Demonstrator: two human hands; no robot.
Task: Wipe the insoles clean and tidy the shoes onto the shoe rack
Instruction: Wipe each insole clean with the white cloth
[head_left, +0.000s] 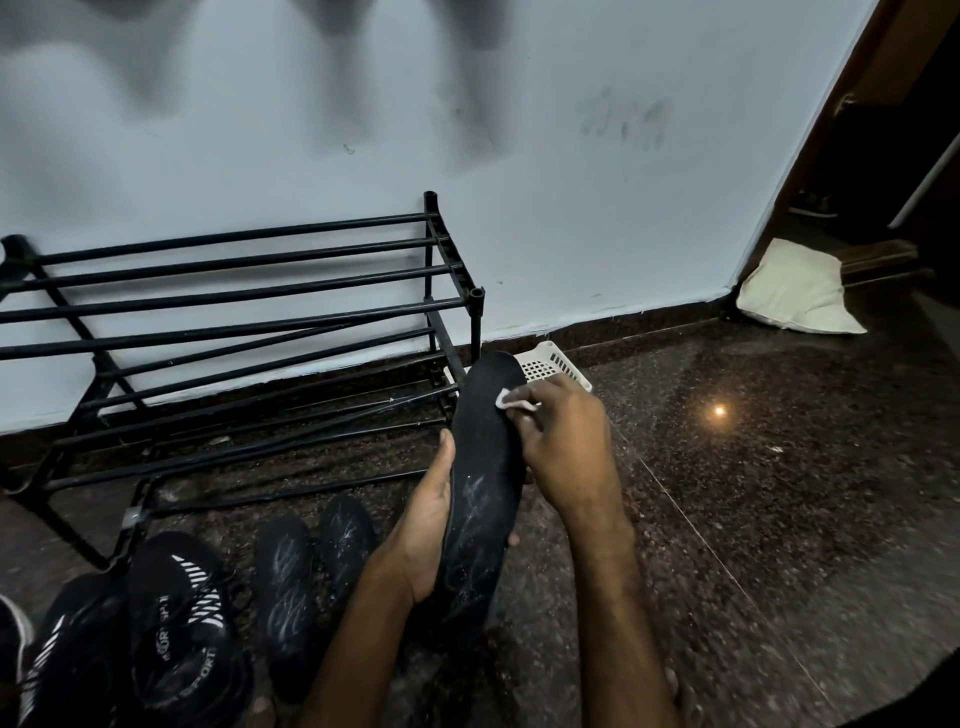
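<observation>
Head view: the left hand (426, 525) grips a black insole (483, 499) around its heel half, holding it above the floor (727, 493) at the black shoe rack's (234, 312) right end. The right hand (563, 447) pinches a white wipe (511, 400) against the insole's toe. Two more insoles (285, 587) and black sneakers (182, 634) lie on the floor before the rack.

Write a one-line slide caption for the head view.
Left hand holds a black insole while the right hand presses a white wipe to its far end, shoes near the shoe rack.
</observation>
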